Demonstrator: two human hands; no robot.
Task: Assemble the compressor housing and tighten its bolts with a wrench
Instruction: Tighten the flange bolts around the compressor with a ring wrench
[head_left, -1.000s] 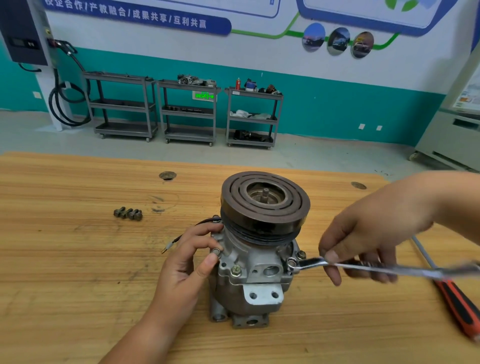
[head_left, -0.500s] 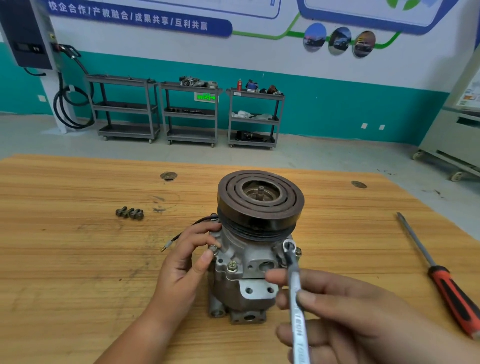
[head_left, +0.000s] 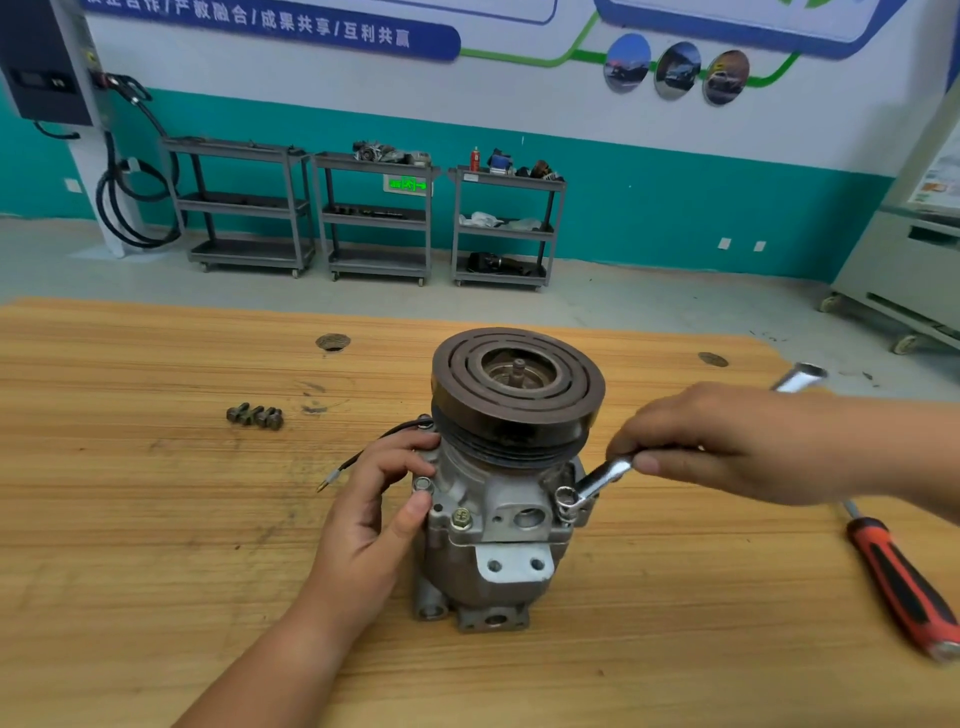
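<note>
A grey metal compressor (head_left: 493, 519) stands upright on the wooden table (head_left: 156, 545), its dark grooved pulley (head_left: 518, 384) on top. My left hand (head_left: 379, 514) grips the housing's left side, thumb under a bolt head (head_left: 423, 485). Another bolt (head_left: 461, 518) sits on the front flange. My right hand (head_left: 727, 441) holds a silver wrench (head_left: 602, 478) whose ring end sits on a bolt at the housing's right front corner. The wrench's far end (head_left: 800, 376) sticks out behind my hand, pointing back and right.
Several loose bolts (head_left: 254, 415) lie on the table to the left. A red-and-black screwdriver (head_left: 898, 571) lies at the right edge. A black wire (head_left: 363, 457) trails from the compressor. Two round holes (head_left: 332, 342) mark the tabletop. Grey carts (head_left: 374, 218) stand by the far wall.
My right hand has swung the wrench handle from pointing toward me around to the right and back, ring end staying on the same bolt. My left hand keeps its hold.
</note>
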